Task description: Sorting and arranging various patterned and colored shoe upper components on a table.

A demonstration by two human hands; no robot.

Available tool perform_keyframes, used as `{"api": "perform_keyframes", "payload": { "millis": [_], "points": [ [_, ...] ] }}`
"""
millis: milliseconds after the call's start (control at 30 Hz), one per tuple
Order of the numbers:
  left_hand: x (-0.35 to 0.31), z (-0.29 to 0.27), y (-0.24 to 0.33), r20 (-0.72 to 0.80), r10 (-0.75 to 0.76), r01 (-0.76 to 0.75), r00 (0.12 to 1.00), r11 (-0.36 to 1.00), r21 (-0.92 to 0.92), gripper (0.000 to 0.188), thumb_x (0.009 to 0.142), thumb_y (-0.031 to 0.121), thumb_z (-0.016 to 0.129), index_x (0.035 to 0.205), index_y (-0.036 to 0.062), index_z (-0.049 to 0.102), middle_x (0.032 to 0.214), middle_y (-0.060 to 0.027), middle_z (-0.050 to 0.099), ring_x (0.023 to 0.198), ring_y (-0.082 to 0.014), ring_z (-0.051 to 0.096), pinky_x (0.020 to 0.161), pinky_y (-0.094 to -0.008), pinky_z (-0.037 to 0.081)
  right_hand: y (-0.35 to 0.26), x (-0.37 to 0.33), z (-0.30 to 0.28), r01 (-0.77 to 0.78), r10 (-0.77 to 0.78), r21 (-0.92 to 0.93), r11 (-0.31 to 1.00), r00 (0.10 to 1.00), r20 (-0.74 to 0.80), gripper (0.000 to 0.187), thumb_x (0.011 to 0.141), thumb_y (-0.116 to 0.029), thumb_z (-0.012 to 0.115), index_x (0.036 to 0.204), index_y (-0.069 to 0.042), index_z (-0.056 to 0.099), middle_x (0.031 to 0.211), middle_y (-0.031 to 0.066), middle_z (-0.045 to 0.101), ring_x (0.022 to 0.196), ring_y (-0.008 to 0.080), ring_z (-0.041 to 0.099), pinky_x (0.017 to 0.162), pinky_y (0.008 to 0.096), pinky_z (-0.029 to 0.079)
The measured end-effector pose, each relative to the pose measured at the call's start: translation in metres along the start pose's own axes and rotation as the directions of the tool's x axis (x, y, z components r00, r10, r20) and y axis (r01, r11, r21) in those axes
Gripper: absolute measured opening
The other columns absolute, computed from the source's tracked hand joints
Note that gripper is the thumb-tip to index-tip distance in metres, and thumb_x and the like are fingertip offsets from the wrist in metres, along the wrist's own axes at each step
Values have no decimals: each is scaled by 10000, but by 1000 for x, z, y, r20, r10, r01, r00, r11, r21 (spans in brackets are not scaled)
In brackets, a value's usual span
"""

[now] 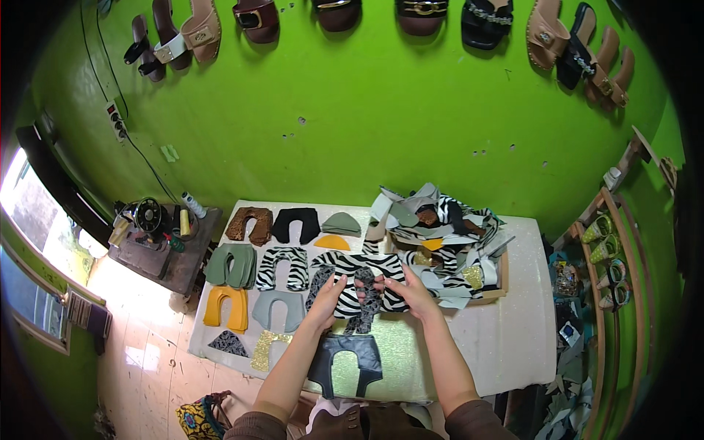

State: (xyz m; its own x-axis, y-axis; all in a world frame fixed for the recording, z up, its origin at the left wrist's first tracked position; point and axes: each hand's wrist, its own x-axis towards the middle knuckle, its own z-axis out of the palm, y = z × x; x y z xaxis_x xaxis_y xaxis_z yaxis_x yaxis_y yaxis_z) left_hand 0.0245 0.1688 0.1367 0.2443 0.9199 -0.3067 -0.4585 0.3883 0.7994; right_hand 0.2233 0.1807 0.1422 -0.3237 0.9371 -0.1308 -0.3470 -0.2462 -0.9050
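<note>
Above the table, my left hand and my right hand grip a black-and-white zebra-print material piece from either side, thumbs on top. A dark grey patterned piece hangs in front of it and between my hands; whether either hand also pinches it I cannot tell. Just below lies a black U-shaped piece. To the left are a zebra-print U-shaped stack, a light grey one, a green one and a mustard one.
A box heaped with scraps stands on the table's right half. Beyond the left edge is a sewing machine on a small table. A wooden rack with sandals stands right. More sandals hang on the green wall.
</note>
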Motion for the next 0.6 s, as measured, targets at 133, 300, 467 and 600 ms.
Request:
{"api": "perform_keyframes", "payload": {
  "millis": [133,300,467,600],
  "points": [
    [-6,-32,6,-82,-36,38,996,999,16,210,944,215,374,1074,56,417,940,-113,605,782,-215,626,644,-317,543,30,18,17,-83,84,34,996,996,-7,323,876,-58,493,1188,-23,414,1013,93,601,902,164,591,759,271,486],
    [-13,-76,9,-123,-40,40,992,999,2,223,942,214,384,1082,46,424,945,-116,606,782,-214,625,659,-322,540,57,37,49,-110,110,3,994,992,-69,291,879,-49,478,1165,-6,451,1030,97,608,888,142,589,744,256,485],
    [-13,-113,14,-135,-51,46,990,998,-46,223,938,196,394,1099,45,429,928,-112,609,755,-210,621,660,-319,528,89,60,63,-79,74,-87,993,995,-65,252,884,-40,469,1134,-6,475,1016,84,607,877,135,595,758,246,481],
    [-1,-170,4,-192,111,-83,975,985,149,225,915,173,456,1086,35,501,932,-60,613,789,-132,596,686,-250,485,115,79,85,-96,87,-62,993,988,-128,238,855,-58,516,1083,8,537,948,63,624,855,103,567,749,233,447]
  ]
}}
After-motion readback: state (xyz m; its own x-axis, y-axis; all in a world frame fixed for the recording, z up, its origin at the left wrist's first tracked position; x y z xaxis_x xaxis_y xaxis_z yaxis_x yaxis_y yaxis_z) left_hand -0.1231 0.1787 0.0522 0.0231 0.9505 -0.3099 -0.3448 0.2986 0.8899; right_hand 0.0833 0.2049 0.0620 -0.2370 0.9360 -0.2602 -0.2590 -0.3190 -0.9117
